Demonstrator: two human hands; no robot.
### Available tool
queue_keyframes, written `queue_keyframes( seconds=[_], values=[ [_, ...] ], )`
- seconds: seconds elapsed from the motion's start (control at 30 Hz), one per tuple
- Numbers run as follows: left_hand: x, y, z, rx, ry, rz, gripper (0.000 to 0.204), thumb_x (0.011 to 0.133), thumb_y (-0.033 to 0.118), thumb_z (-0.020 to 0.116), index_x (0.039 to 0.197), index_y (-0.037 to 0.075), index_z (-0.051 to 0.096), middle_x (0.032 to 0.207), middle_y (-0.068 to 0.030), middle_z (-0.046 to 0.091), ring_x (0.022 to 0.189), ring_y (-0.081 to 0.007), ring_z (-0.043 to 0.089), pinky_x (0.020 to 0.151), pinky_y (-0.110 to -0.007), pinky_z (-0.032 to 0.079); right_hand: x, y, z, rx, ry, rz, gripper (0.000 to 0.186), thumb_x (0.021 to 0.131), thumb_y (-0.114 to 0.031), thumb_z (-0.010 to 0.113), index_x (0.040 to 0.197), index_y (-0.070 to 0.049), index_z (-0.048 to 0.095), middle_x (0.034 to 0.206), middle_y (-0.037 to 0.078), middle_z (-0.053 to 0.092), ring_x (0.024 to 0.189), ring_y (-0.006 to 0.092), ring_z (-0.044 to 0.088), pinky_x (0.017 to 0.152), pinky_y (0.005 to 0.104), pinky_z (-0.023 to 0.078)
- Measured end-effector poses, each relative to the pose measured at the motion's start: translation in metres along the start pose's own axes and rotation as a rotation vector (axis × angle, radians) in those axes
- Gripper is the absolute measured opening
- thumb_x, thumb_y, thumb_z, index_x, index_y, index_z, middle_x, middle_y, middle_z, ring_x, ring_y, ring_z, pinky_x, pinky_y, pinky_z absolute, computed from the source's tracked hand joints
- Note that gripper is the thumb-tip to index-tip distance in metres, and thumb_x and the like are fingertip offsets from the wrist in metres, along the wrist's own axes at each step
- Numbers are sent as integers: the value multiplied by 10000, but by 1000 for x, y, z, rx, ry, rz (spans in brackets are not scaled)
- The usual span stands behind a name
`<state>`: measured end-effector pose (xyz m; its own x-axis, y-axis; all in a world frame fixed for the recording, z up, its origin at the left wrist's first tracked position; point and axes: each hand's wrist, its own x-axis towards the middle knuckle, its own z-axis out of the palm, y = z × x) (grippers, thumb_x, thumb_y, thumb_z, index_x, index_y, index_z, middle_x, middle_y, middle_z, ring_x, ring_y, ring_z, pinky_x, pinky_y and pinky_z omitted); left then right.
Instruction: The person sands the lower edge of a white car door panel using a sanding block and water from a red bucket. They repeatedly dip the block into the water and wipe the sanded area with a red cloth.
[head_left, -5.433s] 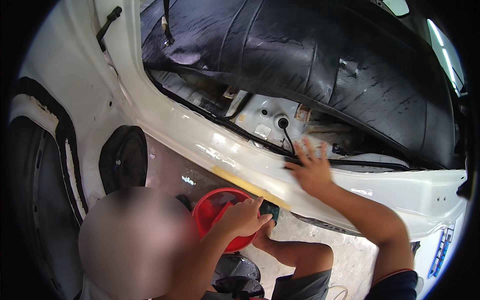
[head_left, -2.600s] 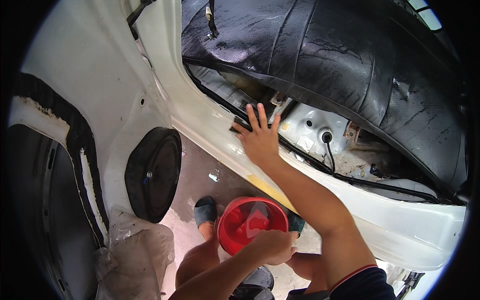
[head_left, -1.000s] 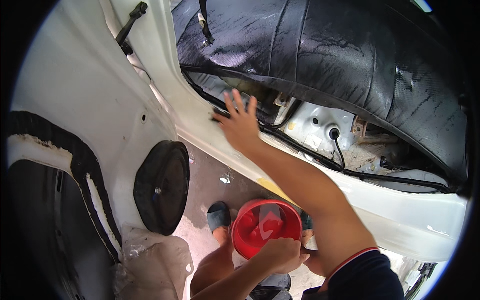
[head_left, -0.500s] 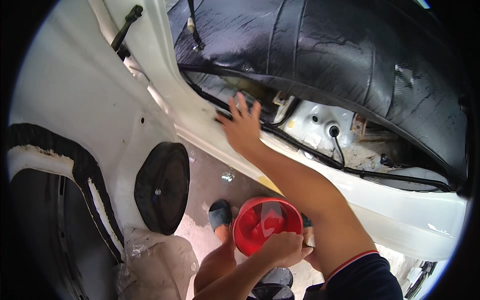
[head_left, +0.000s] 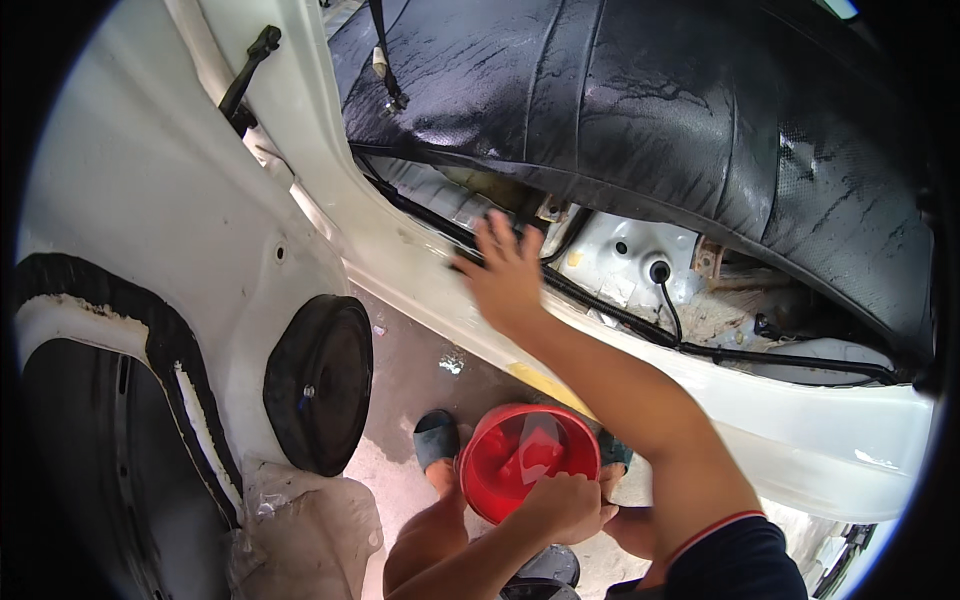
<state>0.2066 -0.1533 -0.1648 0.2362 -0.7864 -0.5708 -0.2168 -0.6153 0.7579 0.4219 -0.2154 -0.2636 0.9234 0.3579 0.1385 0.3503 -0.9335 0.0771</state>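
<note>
My right hand (head_left: pixel 500 270) is stretched out with fingers spread at the sill (head_left: pixel 395 240) of a white car body, beside the black cable run; it is blurred, and a small dark patch under its fingers is unclear. My left hand (head_left: pixel 565 510) is closed at the near right rim of a red bucket (head_left: pixel 500 450), which has something pale and translucent inside. Above my right hand, a wet, black, textured seat cover (head_left: pixel 640 110) lies over the exposed metal floor (head_left: pixel 640 240), with brackets and wiring.
An open white door panel (head_left: pixel 150 200) fills the left, with a black round speaker (head_left: pixel 325 390) and peeled plastic sheet (head_left: pixel 310 520). My sandalled feet (head_left: pixel 435 440) flank the bucket on the wet floor (head_left: pixel 400 350). A dark rounded object (head_left: pixel 550 570) is below the bucket.
Over five seconds my right hand has moved left along the sill. In the last half second it shifts slightly right and down the picture. My left hand stays at the bucket.
</note>
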Motion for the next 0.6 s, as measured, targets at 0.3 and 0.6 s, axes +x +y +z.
queue_keyframes(
  seconds=[0.3,0.6],
  values=[
    [-11,2,-7,60,-39,-18,542,992,467,510,1009,-43,691,984,-220,696,957,-398,691,815,-522,538,33,-24,0,-71,113,-16,348,1008,-398,497,1308,-342,665,1642,124,252,1534,372,89,1118,715,170],
    [-19,-8,-4,3,26,5,533,995,456,499,969,-36,703,957,-219,696,935,-391,698,794,-528,536,-1,0,5,21,43,11,378,1008,-419,492,1349,-338,634,1656,131,215,1535,383,68,1115,729,120]
  ],
)
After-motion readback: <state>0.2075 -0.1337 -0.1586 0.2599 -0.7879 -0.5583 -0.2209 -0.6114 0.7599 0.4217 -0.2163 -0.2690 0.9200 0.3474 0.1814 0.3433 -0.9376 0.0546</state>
